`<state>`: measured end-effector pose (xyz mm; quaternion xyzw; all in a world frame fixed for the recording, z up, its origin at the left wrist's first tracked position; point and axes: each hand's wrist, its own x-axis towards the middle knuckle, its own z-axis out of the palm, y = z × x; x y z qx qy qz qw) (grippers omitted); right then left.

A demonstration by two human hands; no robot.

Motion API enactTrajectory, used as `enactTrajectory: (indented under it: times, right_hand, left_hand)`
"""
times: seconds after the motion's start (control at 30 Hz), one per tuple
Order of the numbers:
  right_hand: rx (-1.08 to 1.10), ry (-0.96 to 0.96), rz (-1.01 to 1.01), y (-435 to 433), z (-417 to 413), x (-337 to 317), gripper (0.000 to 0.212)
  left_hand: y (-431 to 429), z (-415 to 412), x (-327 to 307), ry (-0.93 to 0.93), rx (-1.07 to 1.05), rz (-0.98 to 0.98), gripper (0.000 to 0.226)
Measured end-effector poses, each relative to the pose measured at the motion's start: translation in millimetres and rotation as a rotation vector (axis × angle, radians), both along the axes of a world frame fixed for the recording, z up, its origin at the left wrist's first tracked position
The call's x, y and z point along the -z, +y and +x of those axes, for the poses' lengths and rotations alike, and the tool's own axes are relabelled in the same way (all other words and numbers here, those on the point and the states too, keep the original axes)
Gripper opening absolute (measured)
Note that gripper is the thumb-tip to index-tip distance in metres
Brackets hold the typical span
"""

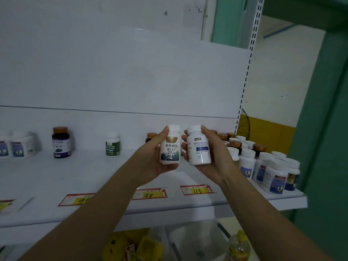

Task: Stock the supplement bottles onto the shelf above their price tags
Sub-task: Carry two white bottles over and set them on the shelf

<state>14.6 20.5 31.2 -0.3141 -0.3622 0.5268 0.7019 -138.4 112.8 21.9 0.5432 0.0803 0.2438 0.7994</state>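
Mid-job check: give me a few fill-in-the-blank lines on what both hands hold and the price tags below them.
1. Each of the hands, left hand and right hand, holds one white ____.
2. The price tag below the right hand reads ____.
3. The price tag below the left hand reads ____.
4. The dark bottle standing alone on the shelf at left has a ____ cap.

Missing words: bottle; 113; 158; brown
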Motion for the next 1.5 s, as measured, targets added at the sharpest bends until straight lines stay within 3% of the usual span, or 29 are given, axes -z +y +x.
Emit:
enactTrajectory:
  times: [0.23,0.4,0.67,0.9,1.1,1.27,1.5]
  right_hand:
    - [-0.053,-0.006,-0.014,8,-4,0,0.039]
    - [-0.048,-0.019,-0.036,11,1,0,0.039]
    - [0.068,-0.009,-0.051,-4,38,1,0.04]
    - [0.157,0.01,-0.077,-15,70,16,0.042]
    - [0.169,-0.015,-0.104,-13,87,30,0.041]
    - [0.151,-0.016,-0.107,-8,90,34,0.05]
    - [0.112,-0.006,-0.092,-6,85,36,0.044]
  left_hand:
    - [4,-9,0,0.05,-0.068,0.004,0.052]
    - [7,-5,-6,0.129,-0.153,0.074,0.07]
    - [32,36,-16,0.267,-0.372,0.33,0.03]
    - [59,107,3,0.263,-0.549,0.43,0.029]
    - [77,153,28,0.472,-0.796,0.566,0.047]
    - [81,170,33,0.504,-0.937,0.64,0.052]
    - [83,175,36,0.629,-0.912,0.631,0.072]
